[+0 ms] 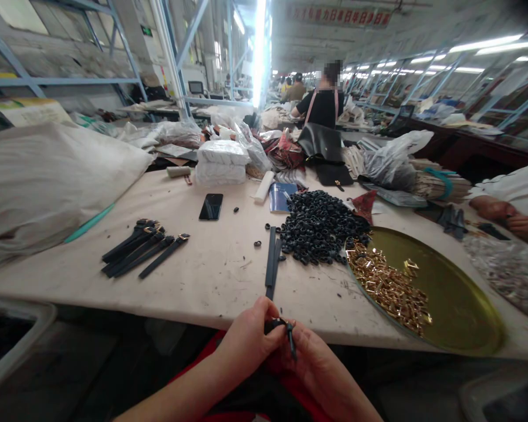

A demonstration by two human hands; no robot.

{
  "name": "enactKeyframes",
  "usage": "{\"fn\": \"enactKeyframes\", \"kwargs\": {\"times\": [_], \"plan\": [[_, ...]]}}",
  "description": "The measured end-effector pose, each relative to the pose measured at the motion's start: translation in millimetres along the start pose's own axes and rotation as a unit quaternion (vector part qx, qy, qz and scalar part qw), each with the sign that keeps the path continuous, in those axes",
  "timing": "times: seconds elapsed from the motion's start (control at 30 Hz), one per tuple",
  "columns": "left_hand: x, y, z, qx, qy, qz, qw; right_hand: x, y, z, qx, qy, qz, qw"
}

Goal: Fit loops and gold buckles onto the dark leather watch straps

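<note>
Centrally, left hand [251,333] and right hand [308,350], fingers pinched, hold a dark strap [292,342] at the near edge of the worktop [220,264]. Plain straps [270,261] lie beyond. Toward the left edge, buckled straps [134,252] appear finished; black loops [323,225], right of centre, and gold buckles [391,290] on a tray [457,293] at the near right corner appear unassembled. Fingers hide much of the held piece; forearms are cut off below
</note>
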State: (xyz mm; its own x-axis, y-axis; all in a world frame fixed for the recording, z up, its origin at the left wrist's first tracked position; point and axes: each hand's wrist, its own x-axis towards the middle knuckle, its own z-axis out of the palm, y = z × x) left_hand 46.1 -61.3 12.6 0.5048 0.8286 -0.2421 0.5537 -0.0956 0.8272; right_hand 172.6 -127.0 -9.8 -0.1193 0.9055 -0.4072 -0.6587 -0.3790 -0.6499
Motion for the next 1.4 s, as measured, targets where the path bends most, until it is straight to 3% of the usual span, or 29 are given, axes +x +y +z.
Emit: {"fn": "enactKeyframes", "kwargs": {"times": [0.1,0.27,0.4,0.53,0.67,0.87,1.03,1.13,1.2,1.27,1.4], "plan": [[10,-4,1.5,0.009,-0.006,-0.007,1.000,8,-2,-6,0.030,-0.020,0.012,0.999],[26,-7,2.9,0.026,-0.017,-0.031,0.999,23,-4,-21,0.055,0.010,0.025,0.998],[36,-4,3.4,0.032,-0.037,-0.050,0.998,31,-8,-30,0.058,-0.016,0.054,0.997],[43,-1,2.6,0.031,-0.052,-0.061,0.996,35,-11,-34,0.054,-0.037,0.065,0.996],[48,-1,1.7,0.034,-0.058,-0.071,0.995,39,-12,-34,0.031,-0.018,0.070,0.997],[43,-3,-3.6,-0.090,-0.105,-0.087,0.987,38,-14,-28,0.039,-0.002,0.037,0.999],[32,6,-10.8,-0.191,-0.144,-0.090,0.967,39,-8,-19,-0.069,0.103,-0.075,0.989],[27,8,-9.7,-0.215,-0.142,-0.094,0.962,42,-1,-18,-0.177,0.202,-0.156,0.951],[24,6,-7.2,-0.223,-0.136,-0.111,0.959,42,2,-19,-0.216,0.233,-0.181,0.930],[21,2,-5.1,-0.233,-0.139,-0.119,0.955,39,2,-20,-0.237,0.209,-0.171,0.933],[13,-1,-6.3,-0.253,-0.154,-0.109,0.949,24,-5,-17,-0.249,0.098,-0.105,0.958]]}}
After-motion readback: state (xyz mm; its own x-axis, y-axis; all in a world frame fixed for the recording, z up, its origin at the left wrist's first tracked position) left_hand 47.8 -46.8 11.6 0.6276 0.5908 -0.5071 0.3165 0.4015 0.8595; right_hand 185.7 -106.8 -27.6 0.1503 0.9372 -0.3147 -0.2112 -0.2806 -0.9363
